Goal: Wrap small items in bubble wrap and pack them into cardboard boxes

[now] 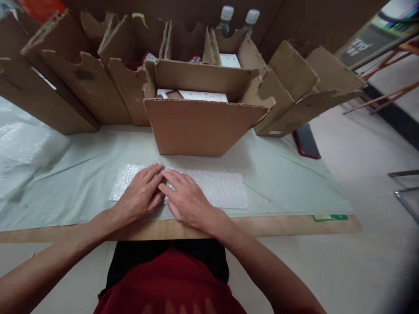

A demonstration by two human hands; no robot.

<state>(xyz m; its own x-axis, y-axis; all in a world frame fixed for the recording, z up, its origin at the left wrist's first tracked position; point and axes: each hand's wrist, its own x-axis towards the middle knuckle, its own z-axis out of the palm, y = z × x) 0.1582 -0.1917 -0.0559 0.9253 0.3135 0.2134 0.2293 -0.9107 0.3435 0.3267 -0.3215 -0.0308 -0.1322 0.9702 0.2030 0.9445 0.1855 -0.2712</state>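
Observation:
A strip of clear bubble wrap lies flat on the cloth-covered table, running to both sides of my hands. My left hand rests on its left part, fingers stretched toward the middle. From the other side my right hand presses on the strip, fingers spread and fingertips meeting those of my left hand. Both palms face down, and the wrap under them is hidden. Just beyond stands an open cardboard box with a white printed box inside.
Behind stand several cardboard bins, some holding small items. More bubble wrap is heaped at the left. A dark phone-like object lies near the table's right side. Two white-capped bottles stand at the back. The wooden table edge runs in front.

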